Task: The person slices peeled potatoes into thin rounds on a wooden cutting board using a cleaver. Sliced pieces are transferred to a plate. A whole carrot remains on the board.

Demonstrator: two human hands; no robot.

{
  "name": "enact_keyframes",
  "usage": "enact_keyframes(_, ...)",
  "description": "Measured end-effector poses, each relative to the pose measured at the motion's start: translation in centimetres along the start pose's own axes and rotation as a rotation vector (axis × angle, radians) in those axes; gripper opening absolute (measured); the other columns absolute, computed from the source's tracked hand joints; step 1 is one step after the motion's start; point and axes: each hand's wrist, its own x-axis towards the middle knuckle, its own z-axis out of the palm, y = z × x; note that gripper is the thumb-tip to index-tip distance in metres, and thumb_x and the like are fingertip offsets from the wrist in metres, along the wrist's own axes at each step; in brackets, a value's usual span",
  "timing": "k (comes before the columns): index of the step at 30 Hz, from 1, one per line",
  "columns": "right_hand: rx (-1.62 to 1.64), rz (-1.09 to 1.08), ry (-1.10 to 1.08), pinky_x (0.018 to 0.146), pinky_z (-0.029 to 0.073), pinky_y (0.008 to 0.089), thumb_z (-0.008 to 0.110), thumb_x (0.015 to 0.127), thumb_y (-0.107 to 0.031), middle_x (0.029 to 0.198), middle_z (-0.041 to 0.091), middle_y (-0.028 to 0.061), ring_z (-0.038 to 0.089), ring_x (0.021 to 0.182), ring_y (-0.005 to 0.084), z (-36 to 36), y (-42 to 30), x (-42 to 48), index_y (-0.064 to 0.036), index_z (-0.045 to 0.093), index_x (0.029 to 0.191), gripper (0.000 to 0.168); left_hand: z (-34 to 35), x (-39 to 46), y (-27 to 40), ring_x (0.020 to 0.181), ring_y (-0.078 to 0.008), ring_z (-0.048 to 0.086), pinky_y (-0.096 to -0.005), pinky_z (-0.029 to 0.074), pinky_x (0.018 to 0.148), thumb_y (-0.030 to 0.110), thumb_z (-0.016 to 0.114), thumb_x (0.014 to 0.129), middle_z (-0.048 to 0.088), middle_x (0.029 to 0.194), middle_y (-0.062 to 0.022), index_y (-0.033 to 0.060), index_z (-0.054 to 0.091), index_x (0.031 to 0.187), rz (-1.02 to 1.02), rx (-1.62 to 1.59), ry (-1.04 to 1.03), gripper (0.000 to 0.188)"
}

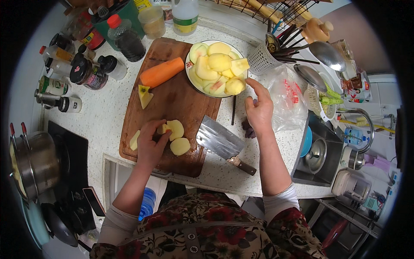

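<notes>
On the wooden cutting board (pixel 181 106), my left hand (pixel 151 142) pinches a small cut piece of potato (pixel 163 129) between thumb and fingers. Two flat potato pieces (pixel 180 146) lie beside it, and another pale piece (pixel 134 140) lies left of the hand. My right hand (pixel 260 108) holds nothing; its index finger is extended near the right rim of a plate (pixel 216 96) heaped with peeled potato pieces (pixel 220 62). A cleaver (pixel 221 137) rests with its blade tip on the board and its handle over the counter. A peeled carrot (pixel 161 72) and a yellowish wedge (pixel 145 97) lie at the board's upper left.
Bottles and seasoning jars (pixel 88 73) stand at the left, above a steel pot (pixel 38 165) by the dark cooktop (pixel 72 142). A utensil basket (pixel 262 60), a plastic bag (pixel 288 100) and the sink (pixel 326 162) are at the right. A chopstick (pixel 233 110) lies beside the board.
</notes>
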Motion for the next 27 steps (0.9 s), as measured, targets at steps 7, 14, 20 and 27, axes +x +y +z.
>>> enact_keyframes(7, -0.235, -0.185, -0.01, 0.097, 0.049, 0.0408, 0.06, 0.073, 0.005, 0.112, 0.068, 0.0128, 0.061, 0.107, 0.0329, 0.6, -0.5, -0.5, -0.01, 0.068, 0.118, 0.048, 0.3, 0.1, -0.6, 0.097, -0.027, 0.062, -0.0342, 0.051, 0.081, 0.005, 0.075, 0.083, 0.065, 0.108, -0.0124, 0.0046, 0.066, 0.115, 0.077, 0.014, 0.049, 0.034)
enact_keyframes(14, -0.106, -0.099, 0.059, 0.097, 0.048, 0.0403, 0.065, 0.075, 0.002, 0.113, 0.069, 0.0122, 0.063, 0.106, 0.0301, 0.9, -1.7, -1.3, -0.007, 0.068, 0.118, 0.043, 1.6, 1.4, 0.2, 0.083, -0.0106, 0.062, -0.0246, 0.051, 0.073, 0.008, 0.071, 0.091, 0.065, 0.097, -0.0041, 0.0013, 0.066, 0.117, -0.111, -0.368, -0.004, 0.027)
enact_keyframes(20, 0.541, 0.179, -0.307, 0.077, 0.053, 0.0267, 0.068, 0.087, -0.001, 0.111, 0.07, 0.0068, 0.062, 0.089, 0.0112, 1.9, -7.1, -5.4, -0.007, 0.064, 0.126, 0.039, 2.2, 3.8, 2.7, 0.098, -0.0199, 0.068, -0.0305, 0.058, 0.079, 0.023, 0.061, 0.101, 0.067, 0.11, -0.0082, 0.0037, 0.06, 0.125, -0.416, -0.724, -0.162, 0.031)
enact_keyframes(27, 0.473, 0.146, -0.301, 0.069, 0.053, 0.029, 0.071, 0.084, 0.0, 0.109, 0.066, 0.0113, 0.064, 0.081, 0.0201, 4.0, -8.3, -6.6, -0.004, 0.063, 0.123, 0.041, 4.2, 4.1, 6.4, 0.096, -0.0165, 0.067, -0.0285, 0.058, 0.082, 0.022, 0.058, 0.102, 0.066, 0.112, -0.0079, 0.0017, 0.059, 0.129, -0.535, -1.186, -0.206, 0.034)
